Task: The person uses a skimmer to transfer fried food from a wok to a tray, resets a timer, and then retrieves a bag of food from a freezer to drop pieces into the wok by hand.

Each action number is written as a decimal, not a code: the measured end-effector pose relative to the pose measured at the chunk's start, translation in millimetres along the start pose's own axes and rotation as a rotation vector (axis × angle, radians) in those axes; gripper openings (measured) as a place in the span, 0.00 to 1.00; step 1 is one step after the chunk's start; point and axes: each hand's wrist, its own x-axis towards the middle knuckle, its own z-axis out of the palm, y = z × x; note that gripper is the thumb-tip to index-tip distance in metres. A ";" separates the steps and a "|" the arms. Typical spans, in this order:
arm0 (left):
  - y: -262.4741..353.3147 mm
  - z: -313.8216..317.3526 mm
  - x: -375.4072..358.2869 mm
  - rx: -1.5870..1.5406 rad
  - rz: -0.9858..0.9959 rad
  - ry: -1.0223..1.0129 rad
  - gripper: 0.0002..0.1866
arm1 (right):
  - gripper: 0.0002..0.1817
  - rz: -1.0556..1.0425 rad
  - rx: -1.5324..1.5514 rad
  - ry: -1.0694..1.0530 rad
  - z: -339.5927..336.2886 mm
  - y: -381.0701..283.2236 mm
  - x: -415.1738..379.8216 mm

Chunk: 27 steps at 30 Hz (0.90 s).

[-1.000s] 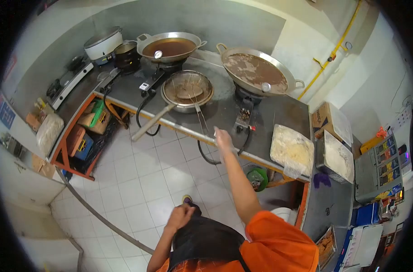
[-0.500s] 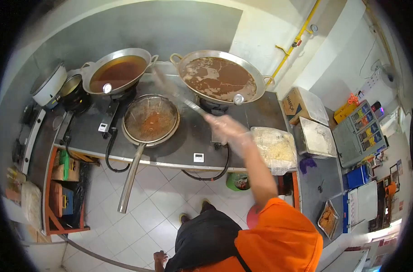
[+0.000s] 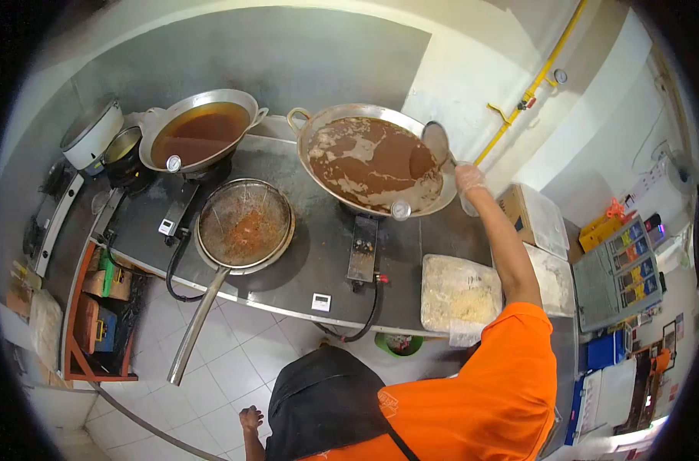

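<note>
- Step in hand, seemingly: holding a skimmer point(image 3: 435, 140) at the right edge of a wok point(image 3: 399, 120); the next move calls for a steady wrist, clear of the rim.
- Right hand point(image 3: 470, 180): clamped on the handle.
- Skimmer's long axis slants; its head points up-left, away from the person.
- Left hand point(image 3: 251, 417): empty, fingers loosely apart.

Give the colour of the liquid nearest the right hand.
Brown liquid with paler patches, seen in the head view.
</note>
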 end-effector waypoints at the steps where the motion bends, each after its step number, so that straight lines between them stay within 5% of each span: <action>1: 0.0 4.2 -8.9 -0.004 -0.001 0.008 0.12 | 0.12 -0.007 0.006 0.002 12.3 -4.1 7.2; 4: -1.4 17.3 -28.4 0.226 0.058 -0.118 0.12 | 0.12 -0.153 0.098 -0.050 38.1 -15.1 40.2; 10: -35.8 30.1 -43.3 0.198 -0.012 -0.098 0.12 | 0.10 -0.215 0.325 -0.190 29.0 -45.4 69.6; 12: -45.9 31.6 -42.0 0.178 -0.026 -0.090 0.12 | 0.11 -0.479 0.241 -0.217 39.9 -54.4 85.2; 16: -67.2 28.4 -28.8 0.157 -0.017 -0.103 0.12 | 0.09 -0.457 0.586 -0.137 21.2 -67.2 70.9; 21: -89.6 15.6 19.4 0.116 0.115 -0.149 0.12 | 0.08 -0.150 0.904 -0.527 -43.9 -87.3 34.0; 23: -95.9 14.3 48.7 0.041 0.257 -0.175 0.12 | 0.08 -0.145 0.979 -0.526 -36.4 -91.0 28.2; 27: -28.1 5.8 58.2 0.119 0.053 -0.145 0.12 | 0.12 -0.055 1.177 -0.586 -55.9 -98.8 2.7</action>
